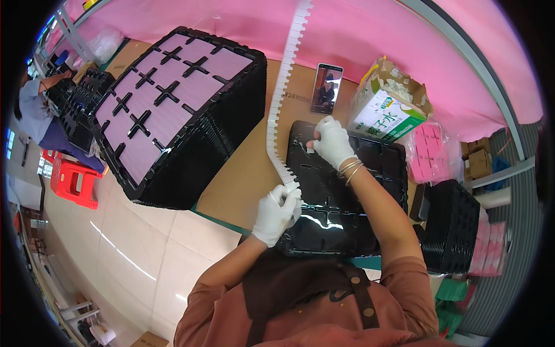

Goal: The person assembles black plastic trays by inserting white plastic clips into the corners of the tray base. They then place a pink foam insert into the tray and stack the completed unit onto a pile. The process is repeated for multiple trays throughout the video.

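There's a lit-up rectangular smartphone (326,88) parked in front of some bright pink sheeting (231,26) along the back. Way over left, a red plastic stool (59,184) sits on shiny pale floor tiles (133,231), right by a co-worker (32,107) in a light top and purple trousers (65,140).

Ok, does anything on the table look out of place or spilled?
I see no spill. The lit phone between the white toothed strip and open carton looks odd: it seems a personal item amid the work.
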Available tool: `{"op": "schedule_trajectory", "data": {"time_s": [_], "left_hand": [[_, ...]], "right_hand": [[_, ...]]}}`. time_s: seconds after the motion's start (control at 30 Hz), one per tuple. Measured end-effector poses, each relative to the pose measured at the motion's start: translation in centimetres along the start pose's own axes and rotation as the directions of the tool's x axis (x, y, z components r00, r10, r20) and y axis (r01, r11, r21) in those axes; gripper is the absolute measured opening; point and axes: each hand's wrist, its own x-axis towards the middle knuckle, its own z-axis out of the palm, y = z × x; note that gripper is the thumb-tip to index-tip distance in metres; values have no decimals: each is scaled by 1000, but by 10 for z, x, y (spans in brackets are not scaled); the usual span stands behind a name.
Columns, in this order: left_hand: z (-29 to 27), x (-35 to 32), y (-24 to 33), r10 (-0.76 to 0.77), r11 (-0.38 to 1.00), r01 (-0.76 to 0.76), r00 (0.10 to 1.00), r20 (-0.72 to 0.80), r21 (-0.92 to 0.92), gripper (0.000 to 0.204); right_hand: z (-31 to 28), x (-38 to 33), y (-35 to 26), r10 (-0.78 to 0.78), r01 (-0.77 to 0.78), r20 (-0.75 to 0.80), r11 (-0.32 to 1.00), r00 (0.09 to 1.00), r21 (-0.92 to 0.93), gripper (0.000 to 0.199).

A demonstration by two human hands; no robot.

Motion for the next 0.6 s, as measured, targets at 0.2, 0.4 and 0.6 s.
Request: {"op": "schedule_trajectory", "data": {"time_s": [0.2, 0.4, 0.6], "left_hand": [[1, 6, -15, -40, 871, 28, 999, -15, -491, 13], [-3, 0, 4, -2, 855, -56, 994, -111, -515, 12], [7, -14, 7, 41, 873, -98, 991, -128, -477, 15]], "right_hand": [[-11, -32, -7, 6, 29, -163, 977, 987, 212, 32], [-20, -117, -46, 106, -231, 207, 547, 973, 805, 20], [-6, -151, -62, 81, -378, 372, 78, 925, 923, 12]]}}
